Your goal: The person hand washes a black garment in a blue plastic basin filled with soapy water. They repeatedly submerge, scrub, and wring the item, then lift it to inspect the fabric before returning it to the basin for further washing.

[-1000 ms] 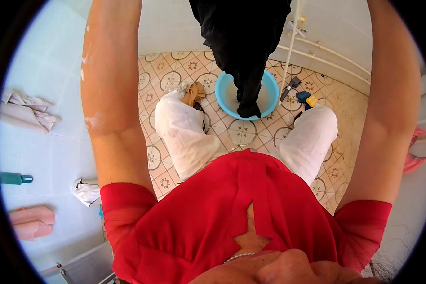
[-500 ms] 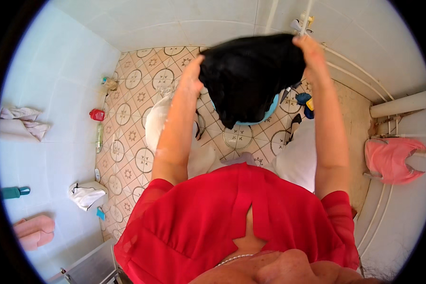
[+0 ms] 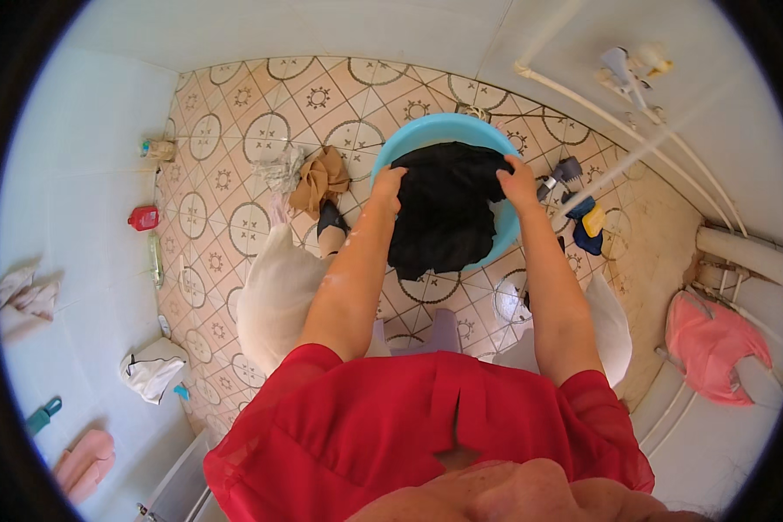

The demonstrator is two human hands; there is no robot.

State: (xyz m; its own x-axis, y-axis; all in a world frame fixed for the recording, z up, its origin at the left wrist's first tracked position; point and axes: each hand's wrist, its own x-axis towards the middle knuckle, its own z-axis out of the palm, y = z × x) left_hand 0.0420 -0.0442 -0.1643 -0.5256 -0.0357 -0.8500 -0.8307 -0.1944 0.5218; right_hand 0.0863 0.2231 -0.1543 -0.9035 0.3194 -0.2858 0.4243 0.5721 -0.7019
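A black cloth garment (image 3: 448,204) is stretched between my two hands over a light blue basin (image 3: 426,130) on the tiled floor. My left hand (image 3: 390,187) grips its left edge, fingers closed. At the upper right corner my right hand (image 3: 517,181) is closed on the fabric. The garment's lower end hangs over the basin's near rim. It covers most of the basin, so what lies inside is mostly hidden. What kind of garment it is I cannot tell.
A brown cloth (image 3: 320,180) and a whitish crumpled cloth (image 3: 280,169) lie left of the basin. On its right are a grey brush (image 3: 567,170), dark blue items (image 3: 587,237) and a yellow item (image 3: 593,221). Pipes (image 3: 635,126) run along the right wall. A red container (image 3: 143,217) stands by the left wall.
Both hands have come down and nearer with the black garment, from raised high to low over the basin. The view has shifted, showing more floor and the basin's far rim.
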